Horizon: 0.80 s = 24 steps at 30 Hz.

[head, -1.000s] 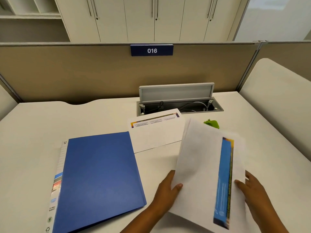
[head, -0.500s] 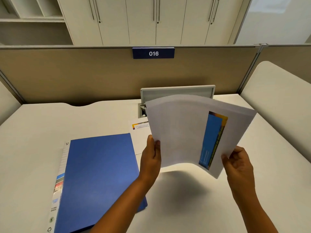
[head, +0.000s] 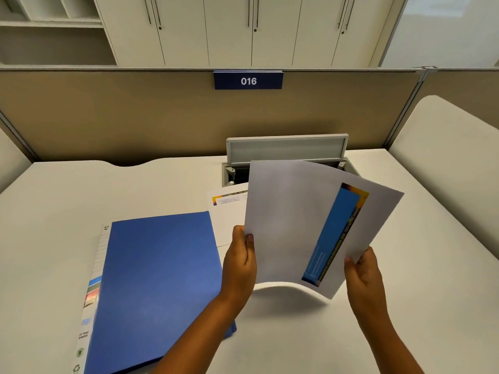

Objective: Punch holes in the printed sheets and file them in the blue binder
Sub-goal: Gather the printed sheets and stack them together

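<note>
Both hands hold one printed sheet [head: 291,225] up off the desk [head: 54,201], nearly upright and bowed, its lower edge curving clear of the desk with a shadow beneath. The left hand [head: 240,263] grips the sheet's left edge low down, thumb on the near face and the other fingers hidden behind the paper. The right hand [head: 363,268] pinches the lower right edge, fingers curled round it. A blue band runs along the sheet's right side, tilted with the page.

The binder [head: 159,287] lies shut and flat on the desk to the left of the hands — its right edge passes under the left wrist and forearm, and its near corner pokes out beyond the arm. A strip of index paper shows along its left edge. A second sheet [head: 226,211] lies flat behind the binder's far right corner, partly covered by the raised sheet; whether it touches the binder I cannot tell.

Behind the sheets an open cable hatch [head: 286,151] stands with its lid up at the desk's far edge, against the partition [head: 108,117] bearing a "016" sign [head: 248,81]. Bare desk spreads left of the binder and to the right of the right hand, out to the desk's right edge — the near middle, under the raised sheet, is bare too.
</note>
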Each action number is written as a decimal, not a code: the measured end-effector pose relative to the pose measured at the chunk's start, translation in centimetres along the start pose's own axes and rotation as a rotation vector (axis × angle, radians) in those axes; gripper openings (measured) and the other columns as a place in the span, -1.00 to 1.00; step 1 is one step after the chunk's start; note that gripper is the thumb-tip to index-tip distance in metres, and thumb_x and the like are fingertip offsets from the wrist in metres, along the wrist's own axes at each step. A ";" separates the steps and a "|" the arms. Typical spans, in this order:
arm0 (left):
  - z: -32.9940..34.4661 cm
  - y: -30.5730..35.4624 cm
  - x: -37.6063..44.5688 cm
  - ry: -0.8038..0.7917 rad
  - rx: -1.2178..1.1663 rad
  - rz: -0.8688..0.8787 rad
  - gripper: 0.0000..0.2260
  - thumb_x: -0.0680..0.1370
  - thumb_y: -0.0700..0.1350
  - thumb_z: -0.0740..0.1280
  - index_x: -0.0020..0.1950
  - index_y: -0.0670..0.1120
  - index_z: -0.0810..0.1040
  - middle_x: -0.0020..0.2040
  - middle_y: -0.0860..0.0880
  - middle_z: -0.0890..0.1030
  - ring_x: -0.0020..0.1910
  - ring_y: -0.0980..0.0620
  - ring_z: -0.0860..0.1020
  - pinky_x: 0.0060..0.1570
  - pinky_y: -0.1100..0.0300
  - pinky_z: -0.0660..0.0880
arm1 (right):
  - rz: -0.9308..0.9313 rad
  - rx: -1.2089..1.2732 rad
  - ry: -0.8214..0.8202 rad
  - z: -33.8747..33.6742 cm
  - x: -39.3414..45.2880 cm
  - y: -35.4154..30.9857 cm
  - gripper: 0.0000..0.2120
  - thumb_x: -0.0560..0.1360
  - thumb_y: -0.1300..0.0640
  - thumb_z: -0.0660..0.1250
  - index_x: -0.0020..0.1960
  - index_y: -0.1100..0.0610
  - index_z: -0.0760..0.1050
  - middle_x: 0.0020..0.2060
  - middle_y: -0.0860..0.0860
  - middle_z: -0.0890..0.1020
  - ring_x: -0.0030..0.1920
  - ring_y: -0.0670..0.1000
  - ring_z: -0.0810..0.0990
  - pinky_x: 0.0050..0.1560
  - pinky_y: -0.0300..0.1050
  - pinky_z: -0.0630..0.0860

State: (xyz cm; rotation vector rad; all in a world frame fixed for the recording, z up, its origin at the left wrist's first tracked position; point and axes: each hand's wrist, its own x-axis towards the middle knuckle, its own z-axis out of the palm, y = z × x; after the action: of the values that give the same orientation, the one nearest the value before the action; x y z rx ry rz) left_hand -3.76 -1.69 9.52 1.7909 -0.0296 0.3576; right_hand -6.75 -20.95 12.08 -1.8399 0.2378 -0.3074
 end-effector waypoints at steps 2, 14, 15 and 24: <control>0.2 -0.1 0.0 0.001 -0.001 0.018 -0.77 0.53 0.03 0.03 0.08 -0.07 0.30 -0.09 0.14 0.49 -0.12 0.27 0.53 -0.16 0.45 0.50 | 0.001 -0.012 0.029 -0.1 0.2 0.2 -0.71 0.56 0.26 0.09 0.28 0.27 0.26 0.11 0.00 0.40 0.07 0.02 0.40 0.15 -0.11 0.35; -0.1 -4.2 3.5 -0.179 0.389 -0.112 -0.78 0.60 -0.10 0.10 0.22 -0.12 0.32 0.09 -0.01 0.48 0.06 -0.01 0.52 -0.16 0.33 0.38 | 0.174 -0.179 0.047 -0.6 1.8 3.6 -0.77 0.57 0.23 0.12 0.19 0.27 0.38 -0.04 0.06 0.49 -0.06 0.09 0.48 -0.03 -0.08 0.44; -0.2 -4.8 3.9 -0.211 0.462 -0.116 -0.74 0.60 -0.10 0.12 0.28 -0.11 0.31 0.19 -0.03 0.46 0.14 -0.03 0.49 -0.06 0.27 0.39 | 0.192 -0.184 0.057 -1.0 2.0 3.8 -0.75 0.57 0.23 0.12 0.22 0.27 0.38 -0.03 0.07 0.50 -0.07 0.09 0.47 -0.02 -0.07 0.43; -0.3 -9.0 6.3 -0.541 1.055 -0.172 -0.48 0.61 0.02 0.05 0.50 -0.06 -0.08 0.54 -0.07 -0.11 0.51 -0.05 -0.11 0.45 0.01 -0.09 | 0.385 -0.245 0.115 -3.1 2.3 5.6 -0.65 0.57 0.18 0.13 0.31 0.28 0.32 0.20 0.25 0.51 -0.04 0.13 0.46 0.13 0.19 0.44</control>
State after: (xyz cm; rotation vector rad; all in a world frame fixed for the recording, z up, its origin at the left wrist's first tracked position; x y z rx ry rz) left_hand 4.08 1.94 2.72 2.8638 -0.0763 -0.3278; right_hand -5.65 -26.02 7.77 -1.9692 0.7263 -0.1172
